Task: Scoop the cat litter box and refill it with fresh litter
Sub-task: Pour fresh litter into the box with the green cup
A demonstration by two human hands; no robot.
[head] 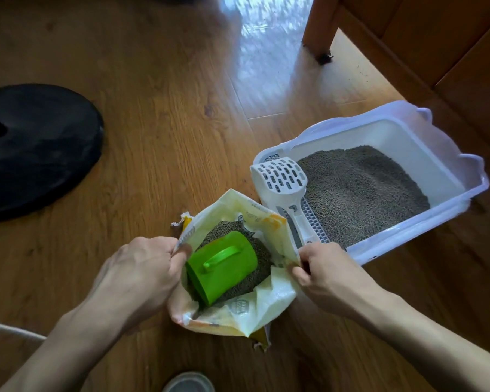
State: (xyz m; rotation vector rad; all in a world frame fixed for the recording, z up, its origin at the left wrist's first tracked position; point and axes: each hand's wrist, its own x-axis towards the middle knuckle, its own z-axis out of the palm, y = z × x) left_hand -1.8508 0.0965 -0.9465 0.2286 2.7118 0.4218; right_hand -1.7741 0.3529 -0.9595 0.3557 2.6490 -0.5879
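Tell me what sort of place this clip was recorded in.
Most likely a room in a home: wood-plank floor, a wooden furniture leg, and a cat litter box set on the floor beside an open litter bag that both hands hold open.

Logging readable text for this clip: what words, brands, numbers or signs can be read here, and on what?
No text is legible.
Litter bag, held open by the left hand and right hand: grey print near the rim, too blurred to read.
Green scoop, white slotted scoop, litter box: no markings visible.
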